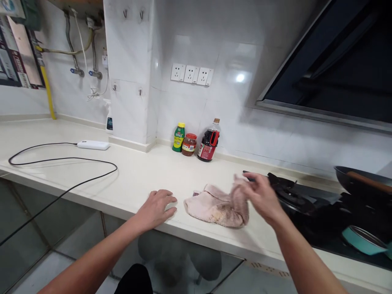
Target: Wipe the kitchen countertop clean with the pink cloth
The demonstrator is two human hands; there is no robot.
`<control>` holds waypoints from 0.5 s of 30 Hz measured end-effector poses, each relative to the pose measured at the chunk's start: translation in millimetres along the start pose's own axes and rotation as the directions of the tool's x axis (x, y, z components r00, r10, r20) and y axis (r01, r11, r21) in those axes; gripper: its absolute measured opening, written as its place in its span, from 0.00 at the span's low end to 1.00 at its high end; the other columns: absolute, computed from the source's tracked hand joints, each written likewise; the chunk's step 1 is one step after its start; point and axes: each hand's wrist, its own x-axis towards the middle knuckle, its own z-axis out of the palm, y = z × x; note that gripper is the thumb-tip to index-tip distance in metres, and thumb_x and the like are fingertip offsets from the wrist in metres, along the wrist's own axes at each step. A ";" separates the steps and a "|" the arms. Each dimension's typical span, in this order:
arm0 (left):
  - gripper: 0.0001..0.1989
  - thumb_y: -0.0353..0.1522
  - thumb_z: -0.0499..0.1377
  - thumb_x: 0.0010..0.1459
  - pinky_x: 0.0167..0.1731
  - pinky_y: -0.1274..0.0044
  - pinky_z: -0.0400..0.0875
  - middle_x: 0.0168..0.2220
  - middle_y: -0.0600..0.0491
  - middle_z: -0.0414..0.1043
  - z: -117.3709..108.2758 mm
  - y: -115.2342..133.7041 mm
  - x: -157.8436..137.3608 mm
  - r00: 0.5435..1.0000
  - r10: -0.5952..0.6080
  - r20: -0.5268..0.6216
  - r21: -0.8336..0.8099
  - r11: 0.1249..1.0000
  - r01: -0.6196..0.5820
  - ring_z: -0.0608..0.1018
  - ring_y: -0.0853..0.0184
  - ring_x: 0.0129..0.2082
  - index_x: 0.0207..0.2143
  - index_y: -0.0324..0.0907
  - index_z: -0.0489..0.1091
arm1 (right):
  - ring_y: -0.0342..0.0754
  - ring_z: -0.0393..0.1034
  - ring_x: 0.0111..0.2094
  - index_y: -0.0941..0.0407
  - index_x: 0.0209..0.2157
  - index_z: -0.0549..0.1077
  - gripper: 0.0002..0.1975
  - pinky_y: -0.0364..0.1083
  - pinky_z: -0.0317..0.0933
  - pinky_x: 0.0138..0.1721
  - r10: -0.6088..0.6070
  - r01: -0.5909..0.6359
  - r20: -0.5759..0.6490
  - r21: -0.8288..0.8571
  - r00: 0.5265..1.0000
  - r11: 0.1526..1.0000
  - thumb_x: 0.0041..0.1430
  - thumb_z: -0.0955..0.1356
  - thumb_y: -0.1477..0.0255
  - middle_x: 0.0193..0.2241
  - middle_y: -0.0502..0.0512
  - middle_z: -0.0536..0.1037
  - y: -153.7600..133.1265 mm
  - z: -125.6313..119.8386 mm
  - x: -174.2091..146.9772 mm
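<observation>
A pinkish cleaning cloth with brown stains lies crumpled on the cream countertop. Its right end is lifted off the surface, pinched between the thumb and fingers of my right hand; that end is slightly blurred. My left hand rests on the counter near the front edge, left of the cloth and apart from it. The fingers of that hand are stretched out, with nothing in them.
Against the wall stand a green-and-yellow bottle, a red-lidded jar and a dark sauce bottle. On the right are a gas stove, a wok and a turquoise pan. A black cable trails from a white power bank.
</observation>
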 end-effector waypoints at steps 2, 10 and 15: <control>0.15 0.37 0.56 0.65 0.56 0.63 0.62 0.57 0.45 0.72 1.0 -0.9 -0.5 1.000 0.002 -0.017 -0.006 1.000 -0.003 0.72 0.57 0.58 0.52 0.45 0.73 | 0.49 0.74 0.44 0.52 0.50 0.70 0.23 0.51 0.71 0.44 -0.078 0.064 0.187 0.075 0.979 0.995 0.56 0.69 0.57 0.57 0.61 0.64 -24.1 22.4 -1.2; 0.13 0.37 0.57 0.65 0.56 0.64 0.62 0.56 0.46 0.73 0.7 1.3 -1.6 0.999 -0.009 -0.043 -0.021 1.000 0.008 0.73 0.58 0.56 0.51 0.46 0.73 | 0.57 0.69 0.55 0.52 0.51 0.75 0.24 0.60 0.60 0.59 0.012 0.080 0.502 -0.163 0.865 0.983 0.65 0.62 0.51 0.53 0.60 0.75 2.8 29.1 -16.0; 0.14 0.37 0.58 0.65 0.56 0.64 0.63 0.55 0.46 0.73 1.2 2.1 -0.3 0.999 -0.010 -0.051 -0.014 1.000 0.009 0.73 0.59 0.56 0.51 0.45 0.73 | 0.69 0.40 0.71 0.46 0.67 0.62 0.34 0.74 0.36 0.66 0.084 0.304 0.673 -0.437 0.735 0.847 0.63 0.65 0.49 0.71 0.58 0.53 -6.3 66.7 -59.8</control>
